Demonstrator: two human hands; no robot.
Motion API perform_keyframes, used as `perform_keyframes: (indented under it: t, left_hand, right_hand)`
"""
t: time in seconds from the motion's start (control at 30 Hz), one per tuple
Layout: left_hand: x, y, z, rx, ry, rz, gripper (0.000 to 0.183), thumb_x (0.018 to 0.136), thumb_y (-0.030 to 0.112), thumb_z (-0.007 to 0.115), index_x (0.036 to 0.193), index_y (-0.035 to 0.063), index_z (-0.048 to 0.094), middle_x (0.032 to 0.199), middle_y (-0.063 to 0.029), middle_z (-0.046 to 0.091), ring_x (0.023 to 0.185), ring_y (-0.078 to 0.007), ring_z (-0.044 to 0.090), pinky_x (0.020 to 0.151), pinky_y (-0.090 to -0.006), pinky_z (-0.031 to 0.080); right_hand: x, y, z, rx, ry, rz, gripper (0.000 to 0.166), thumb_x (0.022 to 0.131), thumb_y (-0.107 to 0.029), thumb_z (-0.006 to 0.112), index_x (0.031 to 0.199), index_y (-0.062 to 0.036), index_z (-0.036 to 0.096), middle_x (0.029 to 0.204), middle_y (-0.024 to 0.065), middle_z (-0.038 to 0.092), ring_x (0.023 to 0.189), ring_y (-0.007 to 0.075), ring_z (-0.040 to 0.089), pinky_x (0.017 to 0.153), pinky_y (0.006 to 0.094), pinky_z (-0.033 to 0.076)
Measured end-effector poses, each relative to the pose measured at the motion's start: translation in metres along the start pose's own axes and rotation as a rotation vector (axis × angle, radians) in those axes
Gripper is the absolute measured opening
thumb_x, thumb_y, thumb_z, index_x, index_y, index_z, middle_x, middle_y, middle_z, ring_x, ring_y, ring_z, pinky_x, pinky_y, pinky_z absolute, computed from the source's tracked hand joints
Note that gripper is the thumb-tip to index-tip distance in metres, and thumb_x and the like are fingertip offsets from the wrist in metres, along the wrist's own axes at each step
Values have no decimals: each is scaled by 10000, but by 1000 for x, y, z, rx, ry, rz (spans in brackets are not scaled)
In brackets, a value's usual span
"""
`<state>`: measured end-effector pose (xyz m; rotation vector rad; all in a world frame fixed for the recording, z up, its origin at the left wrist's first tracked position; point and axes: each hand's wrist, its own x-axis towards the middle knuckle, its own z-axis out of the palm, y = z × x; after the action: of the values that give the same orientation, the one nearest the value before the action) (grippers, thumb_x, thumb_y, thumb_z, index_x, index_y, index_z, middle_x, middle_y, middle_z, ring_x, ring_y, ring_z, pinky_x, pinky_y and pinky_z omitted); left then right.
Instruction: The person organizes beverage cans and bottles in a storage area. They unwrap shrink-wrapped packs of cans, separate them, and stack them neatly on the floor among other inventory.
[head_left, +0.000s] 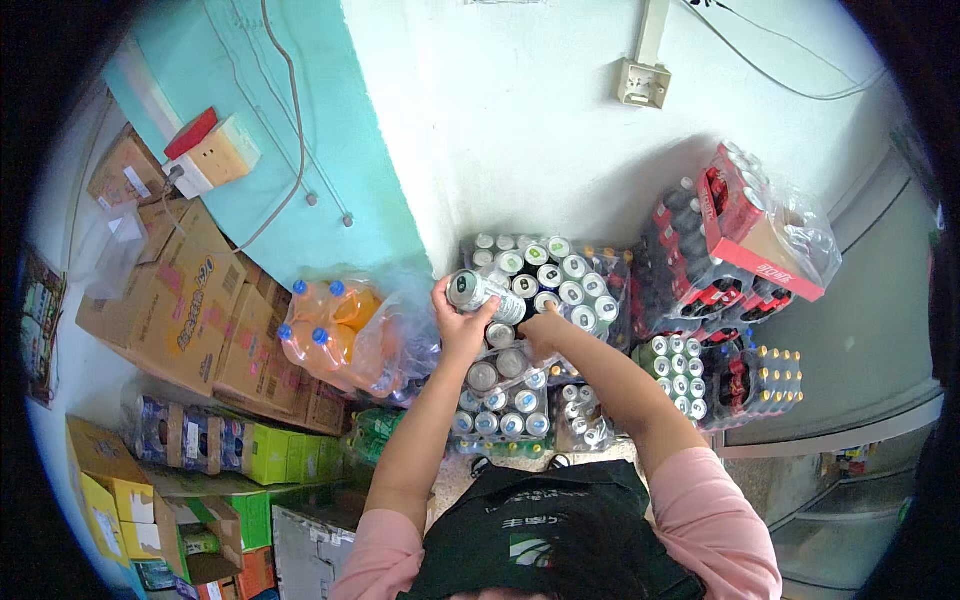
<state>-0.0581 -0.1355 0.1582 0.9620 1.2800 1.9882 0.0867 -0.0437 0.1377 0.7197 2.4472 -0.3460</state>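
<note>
My left hand (466, 319) is wrapped around a drink can (499, 301) tilted on its side, its top facing up-left. My right hand (544, 330) reaches down among the upright cans (571, 292) just right of it. A fingertip of that hand touches the top of a can; whether the fingers grip anything is hidden by the hand. More silver-topped cans in clear film (497, 373) stand directly below the hands. Nearer my body lies a wrapped pack of cans with blue tabs (499, 424).
To the left are orange drink bottles (341, 322) in film and stacked cardboard boxes (176, 315). At right, an opened red carton (769, 266) tops wrapped dark bottles (679, 232). Green can packs (675, 367) stand below. A white wall (510, 112) rises behind.
</note>
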Motion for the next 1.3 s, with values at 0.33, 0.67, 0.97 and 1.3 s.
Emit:
perform_keyframes:
  t: [0.33,0.67,0.97,1.3]
  left_hand:
    - [-6,-24,21,242,-254,-5,783,677,76,813,1278,67,312,1169,-122,497,1056,-193,538,878,-355,483]
    - [12,-8,33,543,-345,77,753,655,190,822,1250,73,375,1098,-149,578,1006,-253,575,864,-383,463]
    - [10,-26,30,795,-693,195,717,651,159,792,1264,55,435,1232,-186,514,1190,-346,469,1000,-403,389]
    - [15,-17,74,1145,-677,346,592,909,387,492,1394,74,364,1463,-142,337,1391,-301,230,1117,-519,153]
  right_hand:
    - [-30,-4,53,168,542,15,646,515,-422,777,1077,-132,647,1040,94,636,1173,296,463,1093,607,113]
    - [-46,-6,54,167,567,-32,627,647,-402,739,1214,-182,585,1029,111,615,1121,314,485,1106,597,137]
    - [-41,-15,58,8,655,15,366,748,-276,655,1092,-155,635,1013,107,612,1083,316,501,1038,587,273]
    - [-101,-12,76,480,1139,-18,550,709,-138,715,1217,-65,517,1262,143,481,1222,387,399,1019,465,359]
